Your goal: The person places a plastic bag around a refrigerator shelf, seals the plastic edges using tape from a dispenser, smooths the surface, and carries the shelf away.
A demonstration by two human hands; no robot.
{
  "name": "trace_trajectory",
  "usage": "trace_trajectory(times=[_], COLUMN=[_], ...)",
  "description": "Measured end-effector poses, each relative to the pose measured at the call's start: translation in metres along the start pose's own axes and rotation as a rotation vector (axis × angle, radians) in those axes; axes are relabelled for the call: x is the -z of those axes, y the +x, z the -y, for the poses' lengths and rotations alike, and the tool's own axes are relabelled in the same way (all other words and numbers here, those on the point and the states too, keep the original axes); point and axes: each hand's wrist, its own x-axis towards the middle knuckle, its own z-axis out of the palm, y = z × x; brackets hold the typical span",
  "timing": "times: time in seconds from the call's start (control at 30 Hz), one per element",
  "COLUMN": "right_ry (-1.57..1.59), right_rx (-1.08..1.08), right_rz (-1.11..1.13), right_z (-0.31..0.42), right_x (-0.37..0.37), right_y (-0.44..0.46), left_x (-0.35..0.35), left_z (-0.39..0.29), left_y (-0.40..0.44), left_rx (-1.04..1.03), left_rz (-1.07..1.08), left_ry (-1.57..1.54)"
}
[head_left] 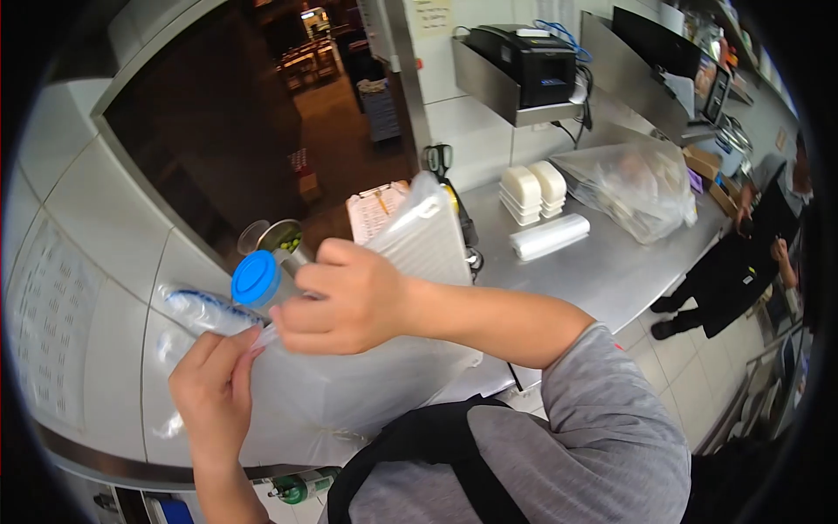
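Note:
My left hand (214, 384) is closed on the edge of a clear plastic bag (349, 384) at the lower left. Beside it, my right hand (349, 301) has its fingers curled and pinches the same bag near its edge. Just behind the right hand stands a clear container with a blue lid (256, 278). A metal bowl with green pieces (288, 237) is behind that container. White ridged material (428, 236) in clear plastic lies beyond my right hand. The right fingertips are partly hidden.
White containers (522, 188) and a white plastic roll (550, 237) sit on the steel counter (515, 284). A large clear bag (637, 188) lies further right. A black printer (528, 65) is on a wall shelf. A person in black (742, 253) stands at the right.

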Motion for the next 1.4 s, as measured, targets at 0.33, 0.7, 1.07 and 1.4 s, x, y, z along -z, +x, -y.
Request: trace_trajectory(times=[0.33, 0.7, 1.07, 1.4], right_ry=[0.110, -0.239, -0.045, 0.282], right_rx=[-0.234, -1.804, -2.099, -2.221], right_rz=[-0.146, 0.238, 0.554, 0.150], right_z=[0.012, -0.126, -0.165, -0.106], right_x=[0.017, 0.024, -0.021, 0.023], right_y=[-0.023, -0.375, -0.422, -0.388], left_x=[0.005, 0.015, 0.014, 0.010], left_z=[0.037, 0.033, -0.007, 0.000], left_y=[-0.027, -0.037, -0.031, -0.025], left_rx=[0.066, 0.216, 0.137, 0.149], left_rz=[-0.083, -0.058, 0.003, 0.005], left_ry=[0.126, 0.223, 0.172, 0.170])
